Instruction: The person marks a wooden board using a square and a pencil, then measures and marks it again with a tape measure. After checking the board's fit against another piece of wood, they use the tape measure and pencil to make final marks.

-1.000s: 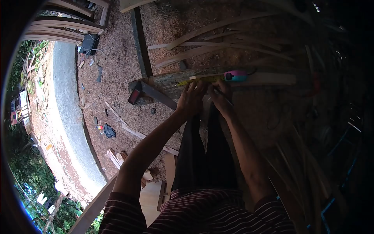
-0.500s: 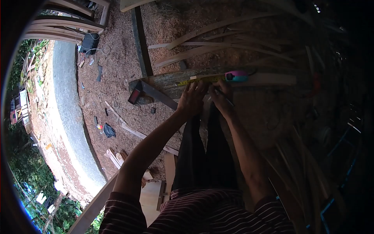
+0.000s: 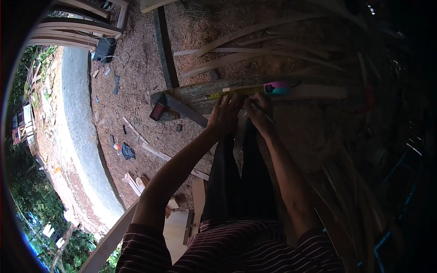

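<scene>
A tape measure (image 3: 277,88) with a pink and teal case lies on a long wooden beam (image 3: 186,94). Its yellow blade (image 3: 212,96) runs out to the left along a pale strip of wood. My left hand (image 3: 224,113) rests with fingers stretched over the blade's near edge, pressing it against the wood. Close beside it, my right hand (image 3: 260,113) is closed around a thin pencil-like marker (image 3: 269,117), its tip hidden by the fingers near the blade. A metal square-like bar (image 3: 187,111) leans against the beam to the left of my hands.
Long curved wood strips (image 3: 227,63) lie beyond the beam on ground covered with shavings. A black case (image 3: 104,50) with a cord stands at the upper left, near stacked timber frames (image 3: 73,34). Boards (image 3: 177,232) lie by my left side. The right side is very dark.
</scene>
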A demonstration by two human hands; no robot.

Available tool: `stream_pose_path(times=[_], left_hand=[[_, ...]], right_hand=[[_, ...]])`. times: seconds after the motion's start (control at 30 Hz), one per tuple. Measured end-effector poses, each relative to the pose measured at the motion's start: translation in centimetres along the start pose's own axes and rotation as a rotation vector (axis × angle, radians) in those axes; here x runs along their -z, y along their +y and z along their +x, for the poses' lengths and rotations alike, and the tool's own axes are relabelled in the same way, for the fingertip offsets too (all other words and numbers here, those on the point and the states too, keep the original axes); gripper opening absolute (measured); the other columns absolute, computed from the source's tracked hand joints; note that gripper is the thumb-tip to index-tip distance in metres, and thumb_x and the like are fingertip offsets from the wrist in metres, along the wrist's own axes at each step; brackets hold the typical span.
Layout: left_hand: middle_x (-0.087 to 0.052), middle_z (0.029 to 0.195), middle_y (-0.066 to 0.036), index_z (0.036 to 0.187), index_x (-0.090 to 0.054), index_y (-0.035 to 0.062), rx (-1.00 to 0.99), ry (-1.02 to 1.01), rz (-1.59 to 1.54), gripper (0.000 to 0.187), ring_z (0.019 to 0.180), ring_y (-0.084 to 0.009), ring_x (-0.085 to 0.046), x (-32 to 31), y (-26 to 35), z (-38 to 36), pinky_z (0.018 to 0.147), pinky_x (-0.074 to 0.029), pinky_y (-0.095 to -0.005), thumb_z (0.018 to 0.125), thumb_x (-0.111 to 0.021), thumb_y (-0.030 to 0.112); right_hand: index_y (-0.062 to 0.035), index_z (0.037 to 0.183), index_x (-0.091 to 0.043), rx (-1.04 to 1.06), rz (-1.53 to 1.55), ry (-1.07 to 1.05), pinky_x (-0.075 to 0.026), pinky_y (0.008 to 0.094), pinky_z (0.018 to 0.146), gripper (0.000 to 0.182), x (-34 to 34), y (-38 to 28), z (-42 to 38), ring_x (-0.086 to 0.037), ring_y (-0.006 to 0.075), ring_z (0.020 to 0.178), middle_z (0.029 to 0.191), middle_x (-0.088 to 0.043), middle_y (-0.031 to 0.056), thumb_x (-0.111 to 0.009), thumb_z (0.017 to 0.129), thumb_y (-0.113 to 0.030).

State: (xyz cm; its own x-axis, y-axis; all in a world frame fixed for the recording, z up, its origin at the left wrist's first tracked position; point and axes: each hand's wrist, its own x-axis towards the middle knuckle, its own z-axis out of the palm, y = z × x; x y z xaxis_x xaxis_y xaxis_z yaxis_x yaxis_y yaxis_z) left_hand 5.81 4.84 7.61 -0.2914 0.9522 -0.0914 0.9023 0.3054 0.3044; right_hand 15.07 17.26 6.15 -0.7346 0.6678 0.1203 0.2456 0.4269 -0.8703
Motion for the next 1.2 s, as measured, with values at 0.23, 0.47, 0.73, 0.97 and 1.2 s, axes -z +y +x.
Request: stream_pose_path(times=[0.23, 0.47, 0.73, 0.97, 1.2], left_hand=[[-0.041, 0.133, -0.018, 0.138, -0.035, 0.0063, 0.001, -0.009, 0.014, 0.074, 0.120, -0.0363, -0.043, 0.2, 0.0, 0.0, 0.104, -0.036, -0.0434, 0.071, -0.062, 0.015], [-0.040, 0.134, -0.016, 0.139, -0.034, 0.0064, 0.000, 0.016, -0.009, 0.074, 0.122, -0.0357, -0.042, 0.3, -0.1, -0.2, 0.104, -0.037, -0.0425, 0.071, -0.064, 0.017], [-0.040, 0.136, -0.015, 0.138, -0.035, 0.0077, 0.033, -0.029, -0.103, 0.073, 0.123, -0.0347, -0.040, 1.3, 0.0, 0.0, 0.100, -0.042, -0.0438, 0.071, -0.063, 0.015], [-0.042, 0.135, -0.012, 0.133, -0.044, 0.0088, 0.106, 0.059, -0.230, 0.064, 0.120, -0.0361, -0.043, 0.5, -0.6, -0.6, 0.092, -0.049, -0.0442, 0.071, -0.060, 0.009], [-0.053, 0.119, -0.015, 0.120, -0.054, 0.0053, 0.098, 0.255, -0.490, 0.046, 0.110, -0.0367, -0.051, 1.7, -2.1, -0.5, 0.087, -0.050, -0.0438, 0.074, -0.058, 0.001]], right_hand=[[-0.0025, 0.083, -0.057, 0.016, 0.071, 0.051, -0.046, 0.0347, 0.063, 0.007, 0.5, -0.8, -0.2, -0.061, 0.0249, 0.069, 0.071, -0.059, 0.0113, -0.062, 0.080, -0.007], [-0.0030, 0.097, -0.059, -0.161, 0.182, 0.080, -0.047, 0.0345, 0.066, 0.014, 5.5, -3.1, 1.9, -0.063, 0.0248, 0.076, 0.082, -0.063, 0.0127, -0.062, 0.085, -0.010], [-0.0020, 0.106, -0.055, 0.083, -0.387, 0.017, -0.044, 0.0443, 0.081, 0.042, 6.3, 0.6, 5.6, -0.058, 0.0362, 0.096, 0.102, -0.059, 0.0188, -0.070, 0.078, -0.029], [-0.0005, 0.103, -0.053, 0.042, -0.313, -0.134, -0.044, 0.0438, 0.082, 0.046, 7.1, 0.9, 5.8, -0.056, 0.0370, 0.093, 0.098, -0.057, 0.0204, -0.075, 0.073, -0.029], [-0.0016, 0.100, -0.052, -0.036, -0.311, -0.151, -0.044, 0.0424, 0.080, 0.047, 6.8, 1.0, 5.8, -0.054, 0.0360, 0.090, 0.093, -0.055, 0.0183, -0.077, 0.069, -0.026]])
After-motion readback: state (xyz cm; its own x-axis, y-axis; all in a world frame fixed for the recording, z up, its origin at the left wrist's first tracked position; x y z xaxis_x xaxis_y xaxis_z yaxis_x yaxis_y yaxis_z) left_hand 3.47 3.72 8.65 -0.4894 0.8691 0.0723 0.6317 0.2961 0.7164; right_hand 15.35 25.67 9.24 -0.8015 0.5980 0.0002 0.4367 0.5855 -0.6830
